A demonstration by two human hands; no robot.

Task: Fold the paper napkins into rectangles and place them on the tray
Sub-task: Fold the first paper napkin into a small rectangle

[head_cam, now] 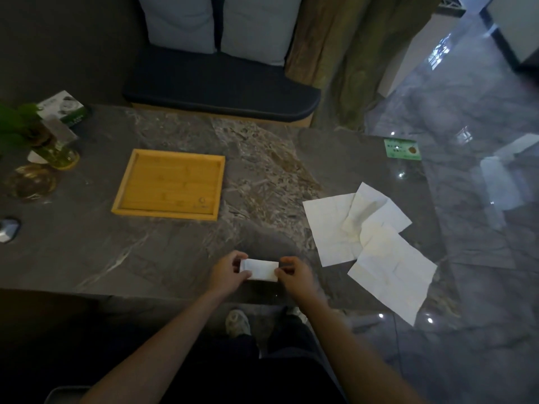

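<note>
A small white napkin (260,269), folded into a rectangle, sits near the front edge of the dark marble table. My left hand (229,272) pinches its left end and my right hand (293,272) pinches its right end. A bamboo tray (128,186) with nothing in it lies on the table, up and to the left of my hands. Three unfolded white napkins (364,237) lie overlapping on the table to the right.
At the table's left end stand a green plant in a glass vase (55,153), a glass ashtray (30,182), a small box (65,107) and a metal object (8,228). A green card (402,148) lies at the far right. A cushioned bench (221,83) is behind the table.
</note>
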